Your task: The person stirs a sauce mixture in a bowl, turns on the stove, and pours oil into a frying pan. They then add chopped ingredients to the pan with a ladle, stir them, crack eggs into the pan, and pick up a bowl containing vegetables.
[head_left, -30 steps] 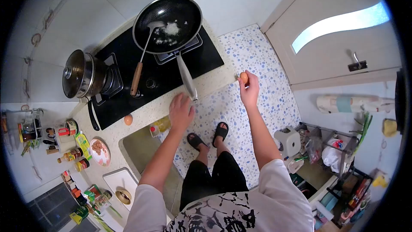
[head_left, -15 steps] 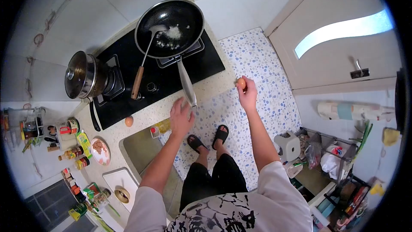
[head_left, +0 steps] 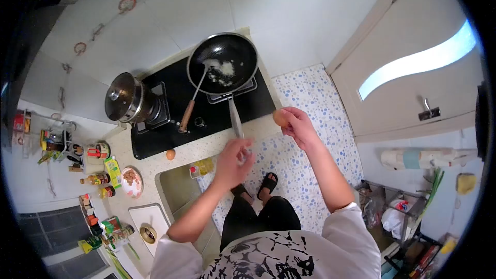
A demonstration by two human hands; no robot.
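Observation:
My right hand (head_left: 297, 126) grips a brown egg (head_left: 280, 118) near the right corner of the counter. Slightly blurred, my left hand (head_left: 233, 163) has its fingers apart and is in front of the wok handle (head_left: 235, 119), with nothing seen in it. The black wok (head_left: 240, 57) stands on the right burner with white bits in it. A spatula (head_left: 187, 114) leans in the wok, its wooden handle over the black cooktop (head_left: 178, 77). Another egg (head_left: 170, 154) lies on the counter by the cooktop's front edge.
A lidded pot (head_left: 124, 98) is on the left burner. Left of the sink (head_left: 178, 191) are a plate of meat (head_left: 132, 182), bottles (head_left: 95, 179) and a white tray (head_left: 155, 214). An oil bottle (head_left: 201, 167) stands by the sink. A door (head_left: 413, 31) is at the right.
The view has shifted, so the stove appears lower. My left hand has risen off the counter edge and moved right. My right hand, still holding its egg, has come closer to my left.

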